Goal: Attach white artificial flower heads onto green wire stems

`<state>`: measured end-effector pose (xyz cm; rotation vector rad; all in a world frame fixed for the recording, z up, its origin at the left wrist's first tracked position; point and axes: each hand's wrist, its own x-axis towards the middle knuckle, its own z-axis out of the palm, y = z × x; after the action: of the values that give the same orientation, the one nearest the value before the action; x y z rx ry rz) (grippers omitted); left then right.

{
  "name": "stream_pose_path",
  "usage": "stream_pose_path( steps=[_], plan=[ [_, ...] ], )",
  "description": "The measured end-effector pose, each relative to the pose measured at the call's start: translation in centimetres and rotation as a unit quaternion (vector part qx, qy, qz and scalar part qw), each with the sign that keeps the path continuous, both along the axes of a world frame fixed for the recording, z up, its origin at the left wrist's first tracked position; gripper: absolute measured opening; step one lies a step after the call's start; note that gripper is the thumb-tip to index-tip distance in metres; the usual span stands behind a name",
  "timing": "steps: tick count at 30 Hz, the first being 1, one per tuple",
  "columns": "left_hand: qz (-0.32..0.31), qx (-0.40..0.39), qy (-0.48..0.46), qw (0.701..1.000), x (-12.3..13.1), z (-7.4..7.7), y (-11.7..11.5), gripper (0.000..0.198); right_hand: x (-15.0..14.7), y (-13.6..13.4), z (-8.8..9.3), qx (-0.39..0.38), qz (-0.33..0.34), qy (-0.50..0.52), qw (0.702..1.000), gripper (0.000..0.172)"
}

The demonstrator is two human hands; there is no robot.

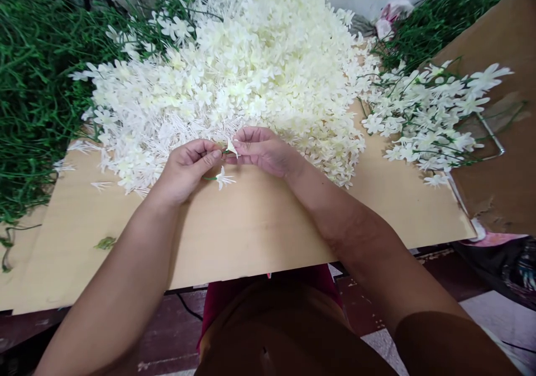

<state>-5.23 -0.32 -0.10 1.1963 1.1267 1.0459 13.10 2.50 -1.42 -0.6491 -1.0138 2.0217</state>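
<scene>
My left hand (193,167) pinches a green artificial stem, its thumb and forefinger pressed together. Facing it, my right hand (263,150) has its fingertips closed on a white artificial flower (231,148) at the end of that stem. A second white flower (224,179) on a green stem hangs just below my left fingers. Behind both hands rises a big heap of loose white and cream petals (268,69). White stamen pieces (167,133) lie along the heap's near left side.
Green plastic stems (37,97) are piled on the left, and more stems (444,19) lie back right. Assembled white flowers (431,114) rest against a brown cardboard sheet (502,158). A small green scrap (105,243) lies on the tan tabletop (251,236).
</scene>
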Motion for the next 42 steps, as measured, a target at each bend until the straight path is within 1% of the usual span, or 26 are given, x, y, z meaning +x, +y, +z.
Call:
stream_pose_path(
  steps=[4,10,14,17,19,23,27,30,37,42],
  plan=[
    [0.007,0.003,0.002,1.0,0.1,0.1,0.1,0.027,0.1,0.3,-0.1,0.001,-0.009,-0.006,1.0,0.042],
    [0.015,0.001,0.0,1.0,0.3,0.2,0.2,0.03,0.0,0.2,-0.1,0.007,-0.024,-0.021,0.999,0.038],
    [0.005,0.012,0.007,1.0,0.1,0.0,0.2,0.033,-0.2,0.1,-0.2,0.016,-0.028,-0.02,0.999,0.041],
    [-0.001,0.012,0.011,1.0,0.1,-0.1,0.1,0.034,-0.4,0.1,-0.4,0.038,-0.039,-0.022,0.998,0.048],
    [0.001,0.012,0.012,1.0,0.1,-0.1,0.0,0.033,-0.4,0.1,-0.6,0.055,-0.048,-0.032,0.997,0.049],
    [0.013,0.007,0.01,1.0,0.2,0.0,-0.1,0.031,-0.3,0.1,-0.5,0.08,-0.061,-0.061,0.993,0.045],
    [0.022,-0.003,0.026,0.999,0.1,-0.1,0.2,0.028,-0.4,0.0,-0.5,0.142,-0.064,-0.115,0.981,0.038],
    [0.026,-0.013,0.036,0.999,0.1,-0.4,0.3,0.024,-0.5,-0.1,-0.8,0.171,-0.055,-0.138,0.974,0.038],
    [0.028,-0.006,0.059,0.998,0.1,-0.6,0.3,0.019,-0.5,0.1,-1.2,0.197,-0.026,-0.169,0.965,0.037],
    [0.028,-0.002,0.056,0.998,0.3,-0.4,0.4,0.021,-0.9,-0.1,-1.2,0.197,-0.042,-0.194,0.96,0.035]
  ],
)
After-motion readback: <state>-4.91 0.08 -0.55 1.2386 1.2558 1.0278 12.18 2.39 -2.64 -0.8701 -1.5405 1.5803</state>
